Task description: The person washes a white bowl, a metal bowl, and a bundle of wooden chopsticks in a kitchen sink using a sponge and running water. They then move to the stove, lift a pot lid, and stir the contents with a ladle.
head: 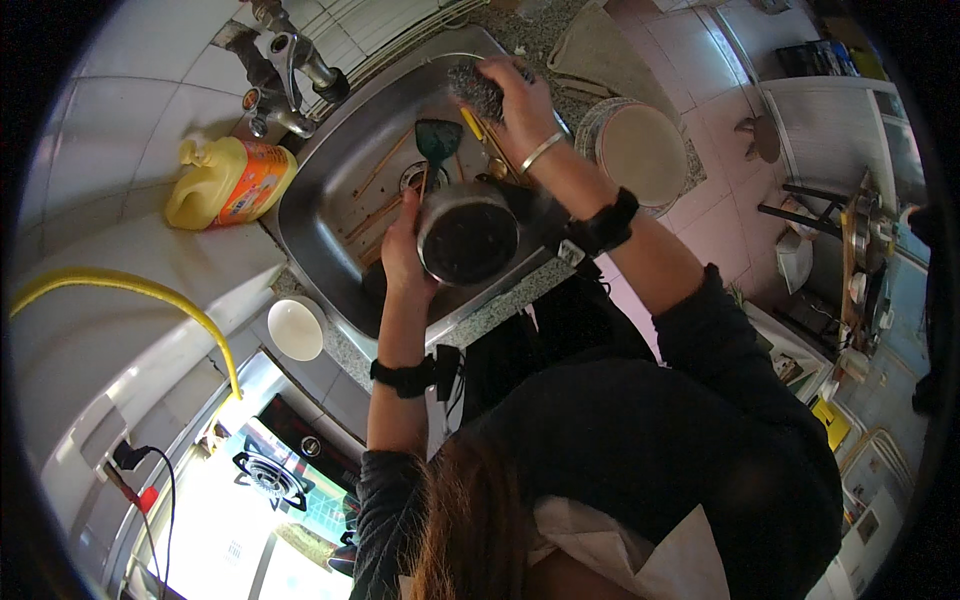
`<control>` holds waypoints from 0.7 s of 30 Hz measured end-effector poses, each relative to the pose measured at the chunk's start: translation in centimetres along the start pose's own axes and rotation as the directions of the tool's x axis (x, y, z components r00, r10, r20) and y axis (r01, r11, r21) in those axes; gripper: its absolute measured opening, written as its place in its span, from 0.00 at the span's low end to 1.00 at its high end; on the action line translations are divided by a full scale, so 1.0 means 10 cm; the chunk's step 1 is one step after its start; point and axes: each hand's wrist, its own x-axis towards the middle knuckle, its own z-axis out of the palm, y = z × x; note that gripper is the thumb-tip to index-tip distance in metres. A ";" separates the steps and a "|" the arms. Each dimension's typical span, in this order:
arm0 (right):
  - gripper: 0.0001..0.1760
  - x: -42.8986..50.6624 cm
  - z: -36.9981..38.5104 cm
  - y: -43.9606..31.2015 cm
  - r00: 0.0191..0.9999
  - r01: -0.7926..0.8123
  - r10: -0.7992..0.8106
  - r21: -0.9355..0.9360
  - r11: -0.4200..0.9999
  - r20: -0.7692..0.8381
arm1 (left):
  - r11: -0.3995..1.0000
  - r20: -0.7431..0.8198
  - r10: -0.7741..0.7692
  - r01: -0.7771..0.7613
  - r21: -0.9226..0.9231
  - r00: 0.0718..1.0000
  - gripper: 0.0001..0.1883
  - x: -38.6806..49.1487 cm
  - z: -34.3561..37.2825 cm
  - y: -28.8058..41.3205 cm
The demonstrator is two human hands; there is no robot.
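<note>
My left hand (406,251) grips the side of a round metal pot (469,236) above the near part of the stainless steel sink (311,202). The pot is tilted and its dark round face points up toward me; I cannot tell whether that is the base or the inside. In my right hand (525,112) is a grey steel wool scrubber (477,86), held over the far right of the sink, apart from the pot. Below lie a dark green spatula (438,141), several wooden chopsticks (384,161), a yellow-handled utensil (472,124) and a metal spoon (496,167).
A wall tap (289,82) juts over the sink's far left. Beside the sink stand a yellow detergent bottle (232,184) and a white bowl (295,328). Stacked plates (643,154) rest on the right counter. A gas stove (270,476) and yellow hose (150,281) are at left.
</note>
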 end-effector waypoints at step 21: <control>0.11 -0.27 -0.32 0.39 0.978 -0.167 0.195 -0.282 0.945 0.074 | 0.935 0.128 0.137 -0.086 -0.344 0.982 0.26 0.09 0.11 -0.01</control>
